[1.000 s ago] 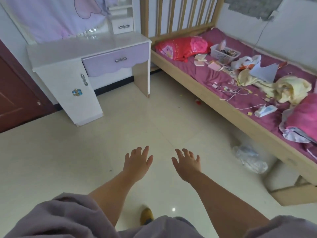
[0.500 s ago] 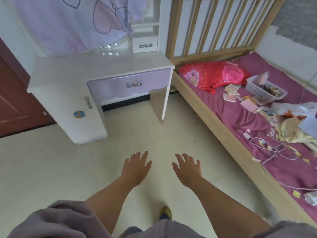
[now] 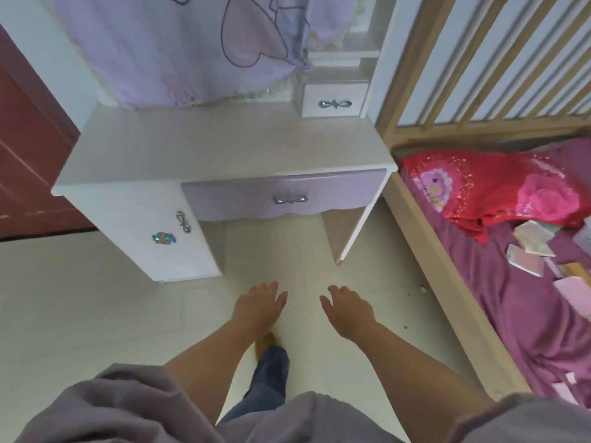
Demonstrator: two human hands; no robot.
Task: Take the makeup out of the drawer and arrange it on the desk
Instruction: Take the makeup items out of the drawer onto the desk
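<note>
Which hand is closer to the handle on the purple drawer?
Left, narrowly. The left hand hangs below the drawer handle and slightly to its left; the right hand is below and farther off to its right. Both are empty and touch nothing.

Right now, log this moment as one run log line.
phase: approach | purple drawer: closed | desk top: no makeup visible | left hand: open | right hand: open
</note>
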